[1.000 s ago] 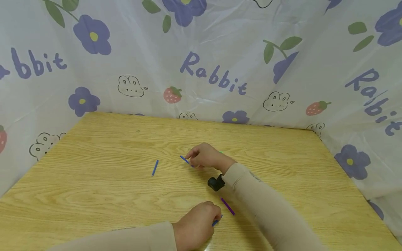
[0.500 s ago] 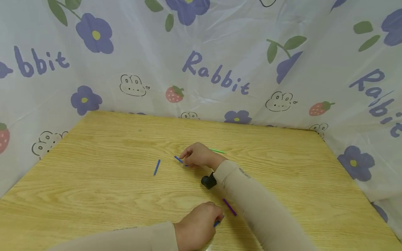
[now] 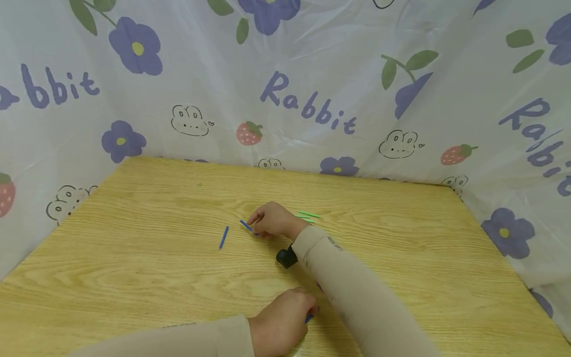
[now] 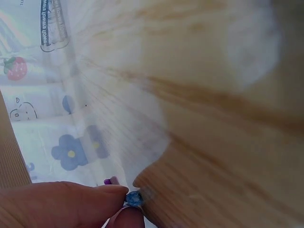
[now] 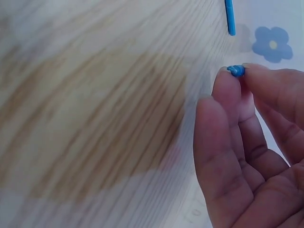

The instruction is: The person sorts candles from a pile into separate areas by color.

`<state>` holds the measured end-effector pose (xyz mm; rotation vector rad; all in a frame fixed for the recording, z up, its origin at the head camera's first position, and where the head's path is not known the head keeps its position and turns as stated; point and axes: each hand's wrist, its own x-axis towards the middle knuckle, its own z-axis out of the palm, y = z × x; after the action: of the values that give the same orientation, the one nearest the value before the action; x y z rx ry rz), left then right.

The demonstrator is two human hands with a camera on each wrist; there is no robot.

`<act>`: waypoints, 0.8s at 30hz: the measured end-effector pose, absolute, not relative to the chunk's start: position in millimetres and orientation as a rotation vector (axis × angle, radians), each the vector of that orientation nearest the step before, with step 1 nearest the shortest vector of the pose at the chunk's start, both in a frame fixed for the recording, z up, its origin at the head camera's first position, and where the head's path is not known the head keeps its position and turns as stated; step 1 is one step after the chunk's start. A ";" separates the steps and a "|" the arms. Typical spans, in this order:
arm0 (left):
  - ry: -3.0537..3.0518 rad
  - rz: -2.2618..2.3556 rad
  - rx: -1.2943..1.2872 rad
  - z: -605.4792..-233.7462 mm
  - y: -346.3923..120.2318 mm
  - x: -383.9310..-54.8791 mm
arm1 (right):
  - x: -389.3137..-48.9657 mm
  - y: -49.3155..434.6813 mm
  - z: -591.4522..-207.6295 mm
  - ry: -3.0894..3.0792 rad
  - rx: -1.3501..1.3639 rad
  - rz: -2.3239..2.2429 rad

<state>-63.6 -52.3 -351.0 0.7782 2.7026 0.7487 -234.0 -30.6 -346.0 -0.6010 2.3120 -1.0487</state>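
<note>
My right hand (image 3: pixel 273 220) pinches a short blue stick (image 3: pixel 245 225) between thumb and fingertip, low over the table's middle. In the right wrist view the held stick (image 5: pixel 236 71) shows end-on. A second blue stick (image 3: pixel 224 237) lies on the table left of this hand and leans slightly. Near the table's front, my left hand (image 3: pixel 283 317) pinches another blue stick (image 3: pixel 310 318), mostly covered by the fingers. The left wrist view shows the end of that stick (image 4: pixel 134 198) between thumb and finger. Just beyond it is a purple stick (image 4: pixel 110 181), which my right sleeve nearly covers in the head view.
Several green sticks (image 3: pixel 308 216) lie behind my right wrist. A black device (image 3: pixel 286 257) sits at the right wrist, under the sleeve. The wooden table (image 3: pixel 147 238) ends at a white printed curtain (image 3: pixel 214 74) along the back and sides.
My right hand has moved left with its blue stick, toward the blue stick on the table. The green sticks have come into view, and the right sleeve now hides most of the purple one.
</note>
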 end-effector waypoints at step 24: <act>2.694 0.709 0.766 -351.1 -50.5 -63.6 | -232.3 -48.0 -342.7 2.351 -0.615 -0.930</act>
<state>-63.6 -50.5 -351.1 0.7659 2.6938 0.7090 -232.3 -48.0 -342.7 -0.6147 2.3513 -0.9297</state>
